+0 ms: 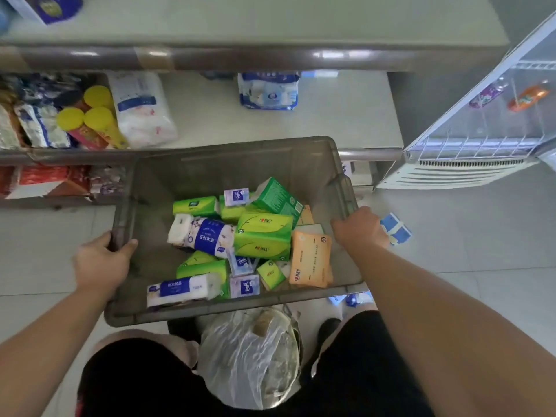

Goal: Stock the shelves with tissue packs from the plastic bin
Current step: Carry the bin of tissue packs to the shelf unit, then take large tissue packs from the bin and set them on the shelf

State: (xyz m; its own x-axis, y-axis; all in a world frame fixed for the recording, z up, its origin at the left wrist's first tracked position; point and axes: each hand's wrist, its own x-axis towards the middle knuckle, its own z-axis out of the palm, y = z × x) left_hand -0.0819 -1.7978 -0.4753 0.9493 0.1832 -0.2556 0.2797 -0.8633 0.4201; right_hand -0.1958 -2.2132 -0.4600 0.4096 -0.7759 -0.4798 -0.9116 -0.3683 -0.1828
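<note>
**Two hands grip the bin**

Left hand [99,263] curls over the plastic bin's [228,164] left rim and right hand [359,228] over its right rim, where the fingers are hidden. Tissue packs [263,236] lie heaped inside. The bin's far wall covers part of the shelf [346,115] edge. A blue pack [395,228] lies on the floor beside the right hand.

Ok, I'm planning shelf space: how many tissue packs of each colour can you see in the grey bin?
Green packs: 6
White packs with a blue band: 2
Small purple packs: 3
Orange pack: 1
Total: 12 showing in the bin; the pile overlaps, so some may be hidden.
</note>
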